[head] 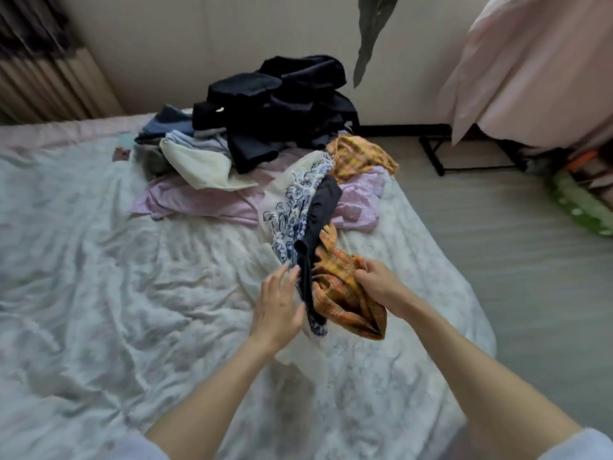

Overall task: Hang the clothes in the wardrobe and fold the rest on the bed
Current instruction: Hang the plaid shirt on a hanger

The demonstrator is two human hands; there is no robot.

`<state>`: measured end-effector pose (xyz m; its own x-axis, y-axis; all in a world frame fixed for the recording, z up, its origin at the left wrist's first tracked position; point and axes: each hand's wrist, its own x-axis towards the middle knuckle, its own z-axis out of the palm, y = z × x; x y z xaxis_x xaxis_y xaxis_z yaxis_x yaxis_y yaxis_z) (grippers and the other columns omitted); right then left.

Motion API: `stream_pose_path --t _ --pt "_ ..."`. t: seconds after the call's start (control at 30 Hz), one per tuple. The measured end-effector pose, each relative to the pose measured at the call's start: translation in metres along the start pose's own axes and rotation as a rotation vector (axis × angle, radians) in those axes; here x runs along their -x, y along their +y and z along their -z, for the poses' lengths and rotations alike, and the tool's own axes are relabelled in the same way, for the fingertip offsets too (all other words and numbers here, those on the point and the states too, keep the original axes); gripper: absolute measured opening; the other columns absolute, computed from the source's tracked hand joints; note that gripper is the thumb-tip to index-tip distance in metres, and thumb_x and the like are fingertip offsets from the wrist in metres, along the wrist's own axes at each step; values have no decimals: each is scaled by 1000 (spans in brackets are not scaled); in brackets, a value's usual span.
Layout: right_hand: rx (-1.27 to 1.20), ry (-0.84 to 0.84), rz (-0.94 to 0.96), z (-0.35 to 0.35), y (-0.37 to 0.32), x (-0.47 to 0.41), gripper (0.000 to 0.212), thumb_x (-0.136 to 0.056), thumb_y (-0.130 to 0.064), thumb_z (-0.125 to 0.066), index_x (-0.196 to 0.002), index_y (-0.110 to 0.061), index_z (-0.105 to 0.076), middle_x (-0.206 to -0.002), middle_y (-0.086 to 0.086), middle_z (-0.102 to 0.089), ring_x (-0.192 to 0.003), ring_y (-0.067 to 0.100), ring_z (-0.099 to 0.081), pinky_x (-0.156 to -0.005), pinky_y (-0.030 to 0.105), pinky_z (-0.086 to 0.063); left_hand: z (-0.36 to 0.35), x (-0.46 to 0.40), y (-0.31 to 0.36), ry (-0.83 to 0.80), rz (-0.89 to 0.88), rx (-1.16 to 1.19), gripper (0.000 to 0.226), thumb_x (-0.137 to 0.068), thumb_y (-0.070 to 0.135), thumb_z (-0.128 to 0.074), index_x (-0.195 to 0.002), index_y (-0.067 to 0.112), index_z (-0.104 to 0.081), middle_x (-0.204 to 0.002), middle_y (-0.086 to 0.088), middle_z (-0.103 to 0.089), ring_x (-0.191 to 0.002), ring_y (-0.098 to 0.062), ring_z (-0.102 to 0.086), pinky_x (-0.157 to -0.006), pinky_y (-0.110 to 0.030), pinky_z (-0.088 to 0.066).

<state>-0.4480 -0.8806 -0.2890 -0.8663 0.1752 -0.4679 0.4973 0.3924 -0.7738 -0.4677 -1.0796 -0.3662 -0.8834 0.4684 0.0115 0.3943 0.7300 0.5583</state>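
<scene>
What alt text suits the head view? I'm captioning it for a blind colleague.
A person's right hand grips an orange plaid garment while the left hand touches a dark garment and blue patterned fabric, above a rumpled white bed. A pile of dark and pastel clothes lies behind.

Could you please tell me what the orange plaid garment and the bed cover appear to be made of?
The orange plaid garment, gripped by the right hand, looks like a thin woven cloth, probably cotton: matte, crumpling softly, with a frayed edge farther up. The bed cover looks like a light, padded, matte fabric with a faint floral print and puckered wrinkles; its fibre cannot be told.
</scene>
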Motion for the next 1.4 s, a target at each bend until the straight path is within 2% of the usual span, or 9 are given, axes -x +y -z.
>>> stream_pose_path --t 0.2,0.4,0.57,0.8,0.9,0.97,1.03,1.2,1.4 --pt "-288 253 127 55 -9 68 36 -86 10 -34 -100 -5 -63 -92 12 -65 -82 21 -62 -77 35 -51 8 -20 39 -12 -149 60 69 -92 26 -54 -150 24 -19 -153 -2 -22 -139 -21 -21 -112 -38 -27" --pt "-762 502 196 94 -3 127 36 -92 6 -27 -98 -3 -62 -75 11 -68 -67 19 -67 -57 30 -56 6 -25 100 -98 -367 111 84 -87 33 -63 -150 32 -8 -157 3 -11 -142 -17 -12 -109 -35 -29" --pt "-856 717 191 101 25 175 37 -95 -5 -27 -111 10 -57 -103 26 -64 -94 34 -64 -83 43 -55 -3 -13 134 -145 -470 138 104 -77 45 -72 -144 40 8 -159 1 1 -144 -16 -6 -112 -35 -24" --pt "-780 1038 155 102 56 259 32 -94 -3 -32 -75 -5 -58 -61 2 -63 -52 9 -61 -48 18 -48 -6 -18 217 -181 -637 -70 115 -74 37 -73 -138 45 22 -157 -1 19 -144 -24 17 -117 -49 -7" --pt "-742 1082 129 102 67 283 32 -92 -2 -34 -71 -5 -58 -55 -2 -61 -49 7 -59 -44 15 -45 -17 -10 257 -330 -744 -158 79 -82 39 -64 -147 41 -20 -159 4 4 -145 -26 13 -115 -52 -5" --pt "-767 1140 108 104 75 298 33 -93 -2 -35 -68 -6 -56 -53 -3 -59 -47 8 -57 -42 14 -43 -22 4 277 -393 -763 -33 47 -90 22 -56 -136 21 -46 -152 -2 -32 -144 -26 -17 -114 -49 -15" --pt "-815 1250 68 110 86 315 34 -95 -5 -36 -69 -8 -57 -60 0 -58 -52 10 -57 -44 14 -43 -23 23 294 -402 -725 182 27 -93 13 -50 -119 7 -57 -122 -13 -61 -119 -30 -52 -100 -41 -35" --pt "-1140 1387 76 123 111 350 26 -95 -7 -37 -88 -6 -62 -87 13 -66 -71 20 -64 -63 23 -54 -16 81 337 -534 -715 293 25 -94 6 -40 -104 -1 -61 -109 -18 -66 -103 -31 -59 -84 -37 -45" --pt "-966 1021 12 123 144 383 24 -97 -40 -44 -112 -27 -56 -115 1 -58 -105 17 -55 -83 38 -41 -5 105 381 -592 -224 505 29 -94 9 -35 -97 -3 -61 -89 -21 -60 -84 -29 -59 -72 -37 -48"
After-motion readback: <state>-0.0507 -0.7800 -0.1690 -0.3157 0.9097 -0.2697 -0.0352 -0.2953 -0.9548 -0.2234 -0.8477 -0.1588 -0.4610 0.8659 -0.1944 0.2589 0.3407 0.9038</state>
